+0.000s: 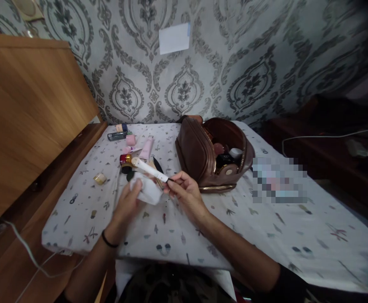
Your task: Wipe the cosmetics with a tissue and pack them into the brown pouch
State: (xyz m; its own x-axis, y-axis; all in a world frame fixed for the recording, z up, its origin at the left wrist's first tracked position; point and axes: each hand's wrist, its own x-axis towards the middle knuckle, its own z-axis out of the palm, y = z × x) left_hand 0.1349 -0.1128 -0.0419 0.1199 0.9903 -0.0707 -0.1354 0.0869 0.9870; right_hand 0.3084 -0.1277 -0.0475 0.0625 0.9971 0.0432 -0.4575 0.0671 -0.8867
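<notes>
My left hand, a black band at its wrist, is closed on a crumpled white tissue or cloth. Between the fingertips of my right hand is the black end of a slim white tube, tilted up to the left above the tissue. Beyond it lie a pink squeeze tube, a red and gold container and a dark pointed item. Right of my hands stands an unzipped brown leather bag with several cosmetics inside, among them a black round-edged item.
A small pink jar, dark bottles and a gold-coloured piece lie on the patterned white cloth. A wooden cabinet borders the left. A blurred-out patch covers something right of the bag. White cables run at lower left.
</notes>
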